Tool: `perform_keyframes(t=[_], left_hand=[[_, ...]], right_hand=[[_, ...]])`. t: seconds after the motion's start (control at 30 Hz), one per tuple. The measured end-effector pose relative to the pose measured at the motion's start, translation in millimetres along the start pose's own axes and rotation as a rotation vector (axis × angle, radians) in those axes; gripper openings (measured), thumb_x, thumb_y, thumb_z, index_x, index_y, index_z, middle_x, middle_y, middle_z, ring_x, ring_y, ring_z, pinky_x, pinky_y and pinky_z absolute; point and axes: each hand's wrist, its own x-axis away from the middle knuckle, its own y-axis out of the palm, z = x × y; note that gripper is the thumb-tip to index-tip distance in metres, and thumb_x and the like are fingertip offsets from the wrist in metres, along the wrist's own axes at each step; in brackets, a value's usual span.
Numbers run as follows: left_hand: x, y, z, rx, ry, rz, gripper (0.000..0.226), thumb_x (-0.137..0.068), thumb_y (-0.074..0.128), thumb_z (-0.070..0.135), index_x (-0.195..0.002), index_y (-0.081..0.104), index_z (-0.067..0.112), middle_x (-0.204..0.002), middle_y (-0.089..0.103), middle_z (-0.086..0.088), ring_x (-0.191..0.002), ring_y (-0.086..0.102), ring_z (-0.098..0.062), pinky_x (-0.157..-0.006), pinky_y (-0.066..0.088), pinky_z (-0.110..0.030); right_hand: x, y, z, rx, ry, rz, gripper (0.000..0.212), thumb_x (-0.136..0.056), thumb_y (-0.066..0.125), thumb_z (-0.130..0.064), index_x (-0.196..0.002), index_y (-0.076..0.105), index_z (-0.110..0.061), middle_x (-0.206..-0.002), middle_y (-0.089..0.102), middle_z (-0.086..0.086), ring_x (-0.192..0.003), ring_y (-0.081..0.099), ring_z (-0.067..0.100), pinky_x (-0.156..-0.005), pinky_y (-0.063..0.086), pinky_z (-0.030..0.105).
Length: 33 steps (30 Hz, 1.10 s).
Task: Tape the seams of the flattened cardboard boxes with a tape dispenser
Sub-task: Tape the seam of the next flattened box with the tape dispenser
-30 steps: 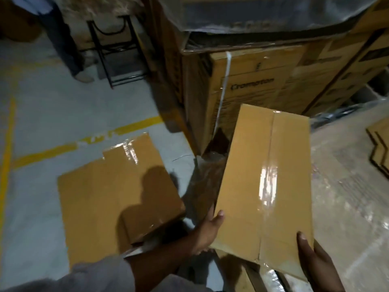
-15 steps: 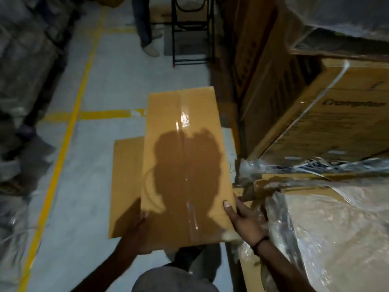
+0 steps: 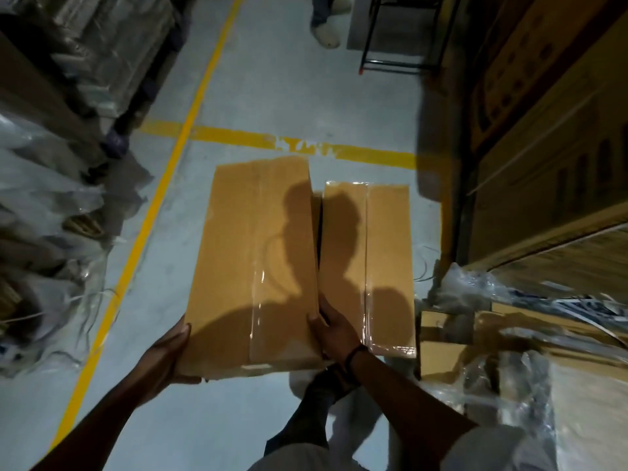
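At the far left, plastic-wrapped bundles [image 3: 51, 198] crowd the aisle, edged by a yellow floor line [image 3: 159, 202]. Your left hand [image 3: 170, 351] cups the near left corner of a flattened cardboard box [image 3: 231, 266], thumb along the edge and fingers beneath. The box is held roughly flat, low over the grey floor [image 3: 272, 79], with a glossy tape strip [image 3: 256, 300] running down its centre seam. Your right hand [image 3: 334, 329] grips the box's right edge, thumb on top and fingers tucked under. Just beside that edge, a second flattened box [image 3: 387, 253] lies on the floor, its seam also taped. Tall stacked cartons [image 3: 543, 164] wall in the right side. No tape dispenser is visible.

You hold the box only at its near end, so the far end could sag or swing and knock the second box askew. Letting go early could land it crooked and overlapping. Loose plastic strands trailing from the bundles could catch your foot.
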Motion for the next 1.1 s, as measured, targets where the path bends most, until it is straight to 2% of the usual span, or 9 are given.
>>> perform_keyframes(t=[0.13, 0.23, 0.3, 0.47, 0.6, 0.77, 0.9, 1.0, 1.1], left_hand=[[3, 25, 32, -0.077, 0.083, 0.070, 0.041, -0.108, 0.049, 0.049, -0.149, 0.048, 0.050, -0.132, 0.068, 0.005, -0.110, 0.070, -0.038, -0.080, 0.060, -0.054], [-20, 31, 27, -0.067, 0.114, 0.145, 0.050, -0.095, 0.061, 0.059, -0.143, 0.055, 0.043, -0.133, 0.066, -0.003, -0.106, 0.067, -0.029, -0.079, 0.060, -0.050], [-37, 32, 15, -0.071, 0.140, 0.144, 0.062, -0.085, 0.062, 0.058, -0.142, 0.060, 0.034, -0.134, 0.069, -0.010, -0.108, 0.069, -0.034, -0.080, 0.062, -0.054], [-64, 40, 7, -0.099, 0.134, 0.242, 0.048, -0.101, 0.054, 0.014, -0.149, 0.058, 0.011, -0.140, 0.065, -0.019, -0.126, 0.061, -0.044, -0.106, 0.051, -0.060], [-80, 35, -4, -0.148, 0.185, 0.259, 0.047, -0.097, 0.049, 0.016, -0.142, 0.065, 0.022, -0.136, 0.068, -0.012, -0.125, 0.062, -0.042, -0.108, 0.048, -0.066], [-74, 62, 12, -0.348, 0.165, 0.386, 0.057, -0.092, 0.045, 0.026, -0.145, 0.053, 0.007, -0.139, 0.060, -0.027, -0.126, 0.056, -0.051, -0.109, 0.045, -0.061], [-64, 112, 28, -0.722, 0.091, 0.566, 0.061, -0.106, 0.049, 0.036, -0.158, 0.032, 0.010, -0.164, 0.031, -0.026, -0.137, 0.044, -0.054, -0.115, 0.031, -0.066], [-39, 156, 34, -0.901, 0.230, 0.595, 0.059, -0.096, 0.064, 0.044, -0.138, 0.043, 0.008, -0.143, 0.042, -0.031, -0.119, 0.051, -0.058, -0.101, 0.041, -0.069], [-25, 191, 42, -1.038, 0.373, 0.468, 0.054, -0.089, 0.057, 0.057, -0.117, 0.045, 0.013, -0.119, 0.045, -0.025, -0.097, 0.058, -0.052, -0.087, 0.050, -0.062]], right_hand=[[-17, 22, 5, -0.025, 0.092, -0.041, 0.058, -0.106, 0.047, -0.030, -0.154, 0.024, -0.052, -0.131, 0.061, -0.001, -0.113, 0.061, 0.025, -0.084, 0.056, 0.039], [-24, 36, 15, -0.009, 0.153, -0.058, 0.062, -0.102, 0.052, -0.024, -0.156, 0.027, -0.043, -0.147, 0.053, 0.000, -0.124, 0.060, 0.027, -0.093, 0.059, 0.044], [-23, 42, 23, 0.040, 0.200, -0.086, 0.059, -0.103, 0.050, -0.019, -0.157, 0.028, -0.033, -0.150, 0.050, 0.008, -0.121, 0.062, 0.029, -0.082, 0.061, 0.037], [-11, 47, 28, -0.053, 0.287, -0.115, 0.053, -0.108, 0.045, -0.018, -0.157, 0.034, -0.034, -0.152, 0.043, 0.001, -0.120, 0.052, 0.023, -0.055, 0.057, 0.019], [-9, 50, 26, -0.025, 0.276, -0.120, 0.049, -0.108, 0.048, -0.028, -0.156, 0.040, -0.031, -0.159, 0.039, 0.001, -0.134, 0.048, 0.028, -0.078, 0.053, 0.030], [-1, 36, 18, 0.111, 0.214, -0.101, 0.044, -0.108, 0.047, -0.016, -0.151, 0.046, -0.016, -0.153, 0.049, 0.008, -0.128, 0.058, 0.030, -0.092, 0.049, 0.029], [23, 14, 11, 0.151, 0.151, -0.001, 0.031, -0.107, 0.044, -0.026, -0.127, 0.067, -0.018, -0.132, 0.063, 0.007, -0.122, 0.058, 0.026, -0.104, 0.046, 0.032], [53, -7, 22, 0.169, 0.121, 0.104, 0.023, -0.104, 0.047, -0.031, -0.094, 0.067, -0.029, -0.104, 0.067, 0.000, -0.100, 0.056, 0.019, -0.096, 0.047, 0.033], [92, -25, 42, 0.085, 0.100, 0.254, 0.021, -0.101, 0.053, -0.035, -0.109, 0.072, -0.038, -0.126, 0.067, 0.001, -0.121, 0.059, 0.021, -0.101, 0.044, 0.024]])
